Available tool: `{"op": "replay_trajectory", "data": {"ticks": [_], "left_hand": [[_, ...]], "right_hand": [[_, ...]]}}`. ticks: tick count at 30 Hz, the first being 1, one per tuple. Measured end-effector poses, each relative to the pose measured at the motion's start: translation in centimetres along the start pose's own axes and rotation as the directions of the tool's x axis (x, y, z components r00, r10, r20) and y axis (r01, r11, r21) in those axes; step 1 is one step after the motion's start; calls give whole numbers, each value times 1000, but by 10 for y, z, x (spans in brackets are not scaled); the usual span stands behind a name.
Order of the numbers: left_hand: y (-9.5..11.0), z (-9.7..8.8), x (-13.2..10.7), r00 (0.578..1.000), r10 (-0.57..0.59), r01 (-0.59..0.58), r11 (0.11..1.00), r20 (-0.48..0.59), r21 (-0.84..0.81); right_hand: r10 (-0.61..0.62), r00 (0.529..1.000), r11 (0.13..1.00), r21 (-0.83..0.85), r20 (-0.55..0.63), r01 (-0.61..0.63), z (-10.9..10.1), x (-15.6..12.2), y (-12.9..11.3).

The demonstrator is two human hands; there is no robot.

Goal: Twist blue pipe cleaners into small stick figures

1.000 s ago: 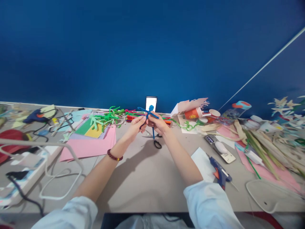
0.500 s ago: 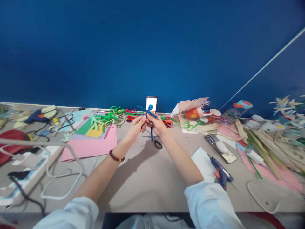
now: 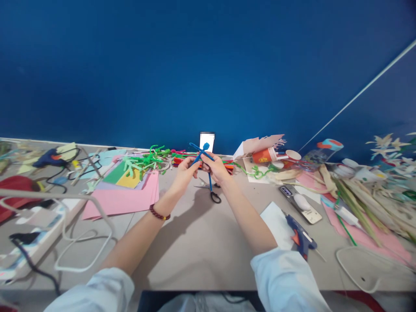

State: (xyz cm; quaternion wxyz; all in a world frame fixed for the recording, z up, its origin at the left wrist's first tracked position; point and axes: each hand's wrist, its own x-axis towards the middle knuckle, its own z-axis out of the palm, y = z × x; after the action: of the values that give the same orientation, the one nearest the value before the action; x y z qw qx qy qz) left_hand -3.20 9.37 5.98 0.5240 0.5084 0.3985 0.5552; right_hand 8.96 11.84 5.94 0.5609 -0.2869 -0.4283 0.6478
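Blue pipe cleaners (image 3: 202,151) cross one another between my two hands, above the middle of the table. My left hand (image 3: 186,172) is closed, pinching one blue stem between thumb and fingers. On the other side my right hand (image 3: 215,168) grips the blue stems close to where they cross. One blue end hangs down below the right hand. Under it lie black-handled scissors (image 3: 216,198) on the table. Behind the hands a phone (image 3: 208,138) leans upright with a lit screen, and a blue shape shows in front of or on it.
Colourful pipe cleaners (image 3: 224,164) lie behind my hands. Pink paper (image 3: 123,200) and green pipe cleaners (image 3: 143,161) are at left, with a power strip (image 3: 42,242). At right are a glue gun (image 3: 300,236), a phone (image 3: 308,210) and red paper cups (image 3: 264,155).
My left hand has shifted slightly left and down, away from the crossing. The hanging blue end has swung a little to the right.
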Motion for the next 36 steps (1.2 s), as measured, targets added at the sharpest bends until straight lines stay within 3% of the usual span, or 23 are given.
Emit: {"op": "replay_trajectory", "data": {"ticks": [7, 14, 20, 22, 25, 27, 29, 31, 33, 36], "left_hand": [[3, 1, -4, 960, 260, -235, 950, -103, 206], [2, 0, -3, 982, 184, -179, 978, -38, 103], [9, -6, 2, 983, -2, 26, 991, 184, -128], [12, -9, 2, 952, -105, 170, 962, 288, -212], [16, -12, 1, 871, -240, 394, 863, 429, -317], [17, -13, 0, 828, -274, 481, 796, 490, -368], [18, -14, -1, 812, -278, 511, 762, 513, -397], [18, -14, 0, 820, -278, 500, 774, 500, -389], [18, -13, 2, 853, -262, 434, 836, 451, -335], [15, -11, 4, 946, -128, 179, 972, 297, -151]], "right_hand": [[17, 1000, 1000, -1, 2, -17, 2, -1, -3], [9, 998, 999, -37, 62, -7, -3, 0, -4], [-26, 994, 976, -214, 108, 49, -16, 3, 0], [-35, 994, 970, -235, 100, 58, -18, 3, 1], [-35, 995, 974, -217, 98, 56, -16, 3, 2], [-18, 994, 984, -174, 104, 36, -13, 2, 3], [5, 996, 991, -137, 89, 7, -8, 0, 2], [14, 999, 992, -122, 42, -9, -2, -2, 1], [2, 1000, 992, -124, -17, -4, 2, -2, 0], [-45, 992, 988, -149, -115, 27, 6, -1, 0]]}}
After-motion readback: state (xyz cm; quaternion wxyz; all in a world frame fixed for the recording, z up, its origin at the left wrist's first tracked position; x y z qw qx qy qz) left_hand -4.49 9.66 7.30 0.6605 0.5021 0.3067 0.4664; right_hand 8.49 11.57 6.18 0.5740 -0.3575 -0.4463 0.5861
